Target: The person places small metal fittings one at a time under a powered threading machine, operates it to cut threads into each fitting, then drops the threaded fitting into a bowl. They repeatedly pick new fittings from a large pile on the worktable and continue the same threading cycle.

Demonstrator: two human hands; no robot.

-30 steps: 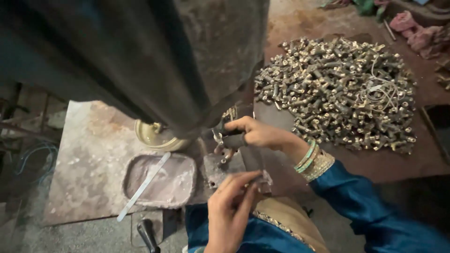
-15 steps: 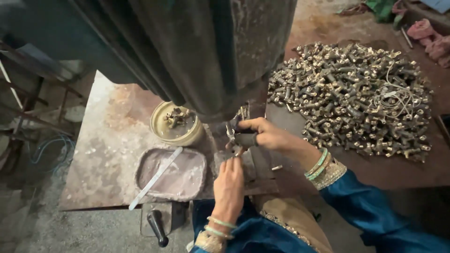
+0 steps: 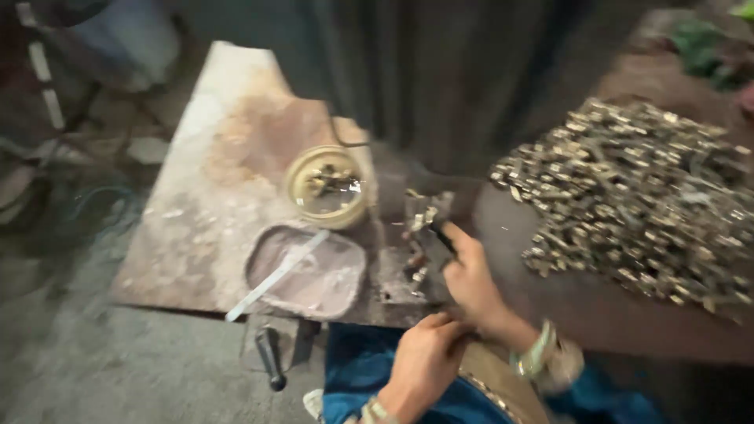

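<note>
The view is blurred. My right hand (image 3: 473, 281) reaches to the base of a dark press machine (image 3: 440, 86). Its fingers are closed on a dark metal piece (image 3: 441, 234) beside small brass parts on the machine's fixture (image 3: 420, 228). My left hand (image 3: 422, 363) sits lower, by my lap and close to my right wrist. Its fingers are curled, and the blur hides whether anything is in them. A green and gold bangle (image 3: 536, 357) is on my right wrist.
A big heap of brass fittings (image 3: 636, 204) lies to the right. On the rusty metal plate (image 3: 204, 188) stand a round yellow bowl (image 3: 297, 196) holding small parts and an oval tray (image 3: 342, 276) with a white strip (image 3: 275, 275). A black handle (image 3: 271, 360) hangs below the plate's edge.
The view has swung and blurred. My left hand has drawn back from the fixture toward my lap. My right hand stays at the machine's base.
</note>
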